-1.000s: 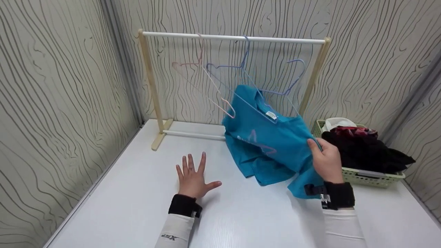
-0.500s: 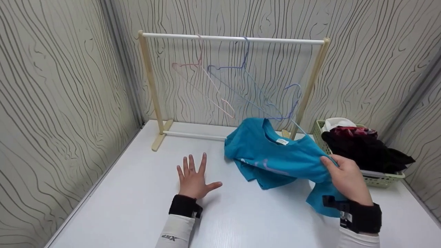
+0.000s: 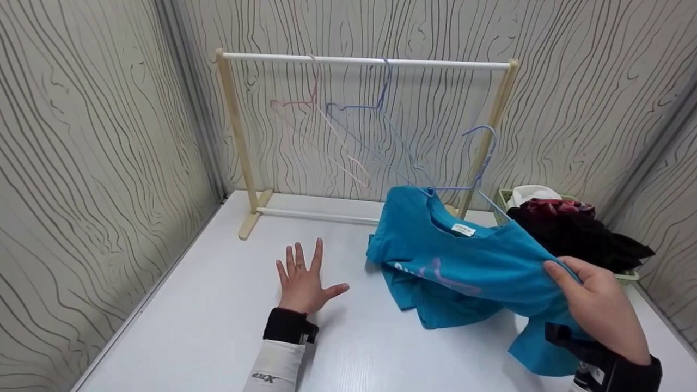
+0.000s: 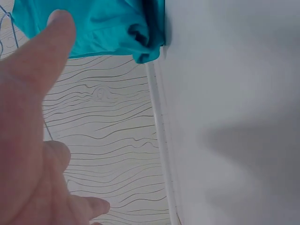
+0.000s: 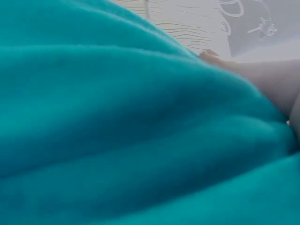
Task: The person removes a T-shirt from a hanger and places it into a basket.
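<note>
My right hand (image 3: 607, 307) pinches a teal T-shirt (image 3: 484, 267) at its shoulder and sleeve. A blue-purple hanger (image 3: 482, 163) is inside the shirt, its hook rising from the neck opening beside a white label (image 3: 463, 230). The shirt sags low above the white table, its print folded across the front. Left of it, my left hand (image 3: 302, 283) holds nothing, with fingers spread and the thumb pointing toward the shirt. In the right wrist view the teal cloth (image 5: 131, 117) fills most of the picture and hides the grip.
Behind the shirt stands a rack with a white rail (image 3: 435, 63) and wooden legs. On the rail hang a pink hanger (image 3: 315, 100) and a blue hanger (image 3: 381, 103). At the right, a green basket (image 3: 629, 276) holds dark, red and white clothes.
My right hand has drawn the T-shirt and its hanger down, to the right and closer to me, away from the rack. My left hand has stayed almost in place.
</note>
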`<state>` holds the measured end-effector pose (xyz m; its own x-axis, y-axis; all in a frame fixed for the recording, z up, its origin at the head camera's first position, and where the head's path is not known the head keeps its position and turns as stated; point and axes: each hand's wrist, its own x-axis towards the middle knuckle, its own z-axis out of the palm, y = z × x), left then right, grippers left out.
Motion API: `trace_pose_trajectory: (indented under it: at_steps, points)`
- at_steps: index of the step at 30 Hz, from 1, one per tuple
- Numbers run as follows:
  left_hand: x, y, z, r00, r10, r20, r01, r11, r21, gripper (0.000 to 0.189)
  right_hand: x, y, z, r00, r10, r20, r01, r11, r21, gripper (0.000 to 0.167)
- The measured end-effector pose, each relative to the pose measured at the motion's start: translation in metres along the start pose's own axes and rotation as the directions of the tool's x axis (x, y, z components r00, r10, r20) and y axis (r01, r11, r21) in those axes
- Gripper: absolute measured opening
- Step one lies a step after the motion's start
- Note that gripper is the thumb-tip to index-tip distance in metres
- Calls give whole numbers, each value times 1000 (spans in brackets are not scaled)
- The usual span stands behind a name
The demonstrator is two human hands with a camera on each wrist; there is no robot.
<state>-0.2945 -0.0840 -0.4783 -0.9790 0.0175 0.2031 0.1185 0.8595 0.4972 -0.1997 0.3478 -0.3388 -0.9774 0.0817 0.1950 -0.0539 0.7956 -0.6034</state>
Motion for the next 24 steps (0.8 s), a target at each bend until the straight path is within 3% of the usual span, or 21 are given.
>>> trace_pose_trajectory:
  at_steps: [9, 16, 24]
  points:
    - [-2, 8, -15, 1000, 20, -22, -21, 998, -52, 110, -10, -5, -3, 999, -38, 34, 40, 998, -44, 42]
    - [-3, 13, -20, 999, 29, -20, -30, 998, -52, 111, -21, -5, -9, 999, -32, 43, 36, 995, -97, 52]
    - [0, 18, -24, 998, 37, -42, -41, 993, -111, 106, -27, -13, -8, 998, -25, 57, 31, 994, -101, 42]
